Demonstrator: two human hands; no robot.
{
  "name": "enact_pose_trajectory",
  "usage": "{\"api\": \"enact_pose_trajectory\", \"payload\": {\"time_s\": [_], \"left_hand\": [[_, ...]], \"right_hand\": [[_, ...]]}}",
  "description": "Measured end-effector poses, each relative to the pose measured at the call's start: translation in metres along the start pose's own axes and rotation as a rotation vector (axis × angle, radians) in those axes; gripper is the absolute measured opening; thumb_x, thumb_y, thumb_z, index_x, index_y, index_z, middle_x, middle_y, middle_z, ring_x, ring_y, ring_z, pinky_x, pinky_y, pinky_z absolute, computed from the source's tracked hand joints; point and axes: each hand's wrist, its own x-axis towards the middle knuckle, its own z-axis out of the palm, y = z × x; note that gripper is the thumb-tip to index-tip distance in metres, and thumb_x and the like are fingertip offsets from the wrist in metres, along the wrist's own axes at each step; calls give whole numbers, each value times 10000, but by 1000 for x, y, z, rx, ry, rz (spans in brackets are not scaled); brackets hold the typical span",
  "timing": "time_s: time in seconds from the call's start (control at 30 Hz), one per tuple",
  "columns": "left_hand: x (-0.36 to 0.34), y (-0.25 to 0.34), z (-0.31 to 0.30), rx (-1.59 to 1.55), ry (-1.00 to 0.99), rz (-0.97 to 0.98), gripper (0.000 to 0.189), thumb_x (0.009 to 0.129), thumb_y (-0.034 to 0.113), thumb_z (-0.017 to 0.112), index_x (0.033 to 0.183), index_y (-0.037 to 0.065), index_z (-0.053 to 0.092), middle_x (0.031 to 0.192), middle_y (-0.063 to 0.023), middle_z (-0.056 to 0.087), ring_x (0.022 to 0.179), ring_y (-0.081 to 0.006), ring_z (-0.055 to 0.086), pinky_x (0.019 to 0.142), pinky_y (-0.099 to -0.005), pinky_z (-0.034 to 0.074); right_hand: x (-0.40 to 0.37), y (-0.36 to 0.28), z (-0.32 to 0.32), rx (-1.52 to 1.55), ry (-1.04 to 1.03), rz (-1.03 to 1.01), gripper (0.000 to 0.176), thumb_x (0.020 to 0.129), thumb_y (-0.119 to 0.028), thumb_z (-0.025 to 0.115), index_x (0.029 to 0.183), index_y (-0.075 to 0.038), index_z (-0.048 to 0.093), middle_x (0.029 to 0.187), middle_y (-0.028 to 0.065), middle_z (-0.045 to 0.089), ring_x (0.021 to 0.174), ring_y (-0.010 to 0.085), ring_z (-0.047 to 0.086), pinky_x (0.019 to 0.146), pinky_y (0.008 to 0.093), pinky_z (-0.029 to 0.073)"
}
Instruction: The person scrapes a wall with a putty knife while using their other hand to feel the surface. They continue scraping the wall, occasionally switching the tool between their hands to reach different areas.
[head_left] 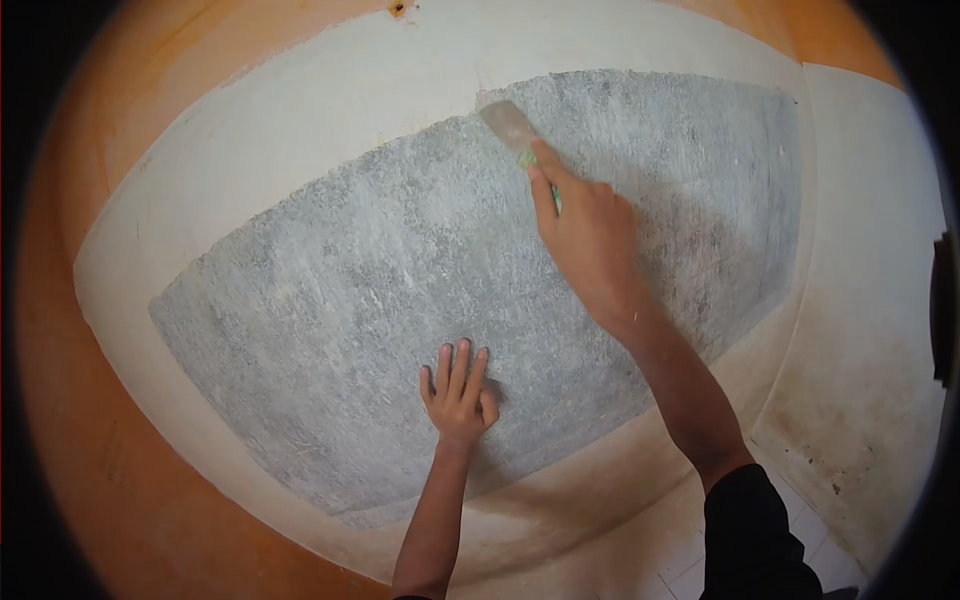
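Observation:
My right hand (590, 225) grips the green handle of a putty knife (509, 123). Its flat metal blade lies at the upper edge of a rough grey patch (350, 260) on the wall, where the grey meets the white paint. The index finger stretches along the tool toward the blade. Lower down, my left hand (459, 395) rests on the grey surface with its fingers spread and nothing in it.
White paint (330, 90) borders the grey patch, with orange wall (60, 420) beyond it. To the right, a white wall (870, 300) meets this one at a corner. Floor tiles (690, 580) show at the bottom. A dark object (942, 310) stands at the right edge.

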Motion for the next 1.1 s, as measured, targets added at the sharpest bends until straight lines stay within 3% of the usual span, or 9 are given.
{"api": "enact_pose_trajectory", "payload": {"time_s": [0.23,0.4,0.5,0.9,1.0,1.1], "left_hand": [[0,1,0,-7,-2,1,495,819,124,446,1228,122,726,1418,-106,598,1413,-299,454,1229,-475,143],[1,1,2,-12,5,0,479,843,122,447,1235,133,721,1414,-91,603,1406,-285,463,1230,-474,154],[-2,0,0,-8,-2,-11,471,863,127,444,1247,145,715,1415,-76,604,1405,-271,466,1232,-473,162],[0,0,0,-35,9,6,487,830,92,449,1230,115,724,1414,-108,600,1405,-296,464,1233,-474,134],[2,-2,1,-25,16,3,467,854,116,449,1232,132,724,1414,-92,603,1406,-284,463,1233,-471,146],[0,0,-1,-21,-5,-6,447,880,143,449,1233,149,723,1416,-74,604,1407,-270,463,1232,-468,158]], "right_hand": [[5,-17,2,-13,158,-15,374,1034,-328,508,1310,-126,661,597,177,653,572,338,693,561,435,543],[5,-10,-2,21,43,45,379,1047,-295,471,1303,-63,627,696,199,685,698,366,718,644,462,562],[13,-13,5,-19,153,-1,384,1044,-296,474,1299,-50,624,717,198,694,707,379,719,648,466,563],[7,-31,-5,-24,1,134,326,1037,-262,481,1223,-56,653,758,203,709,746,373,729,684,479,573],[18,-19,1,12,124,69,335,1034,-268,480,1227,-55,654,753,213,704,748,377,727,688,476,573],[9,-19,-3,18,84,69,356,1027,-278,489,1243,-59,667,757,211,706,743,381,723,688,461,575]]}}
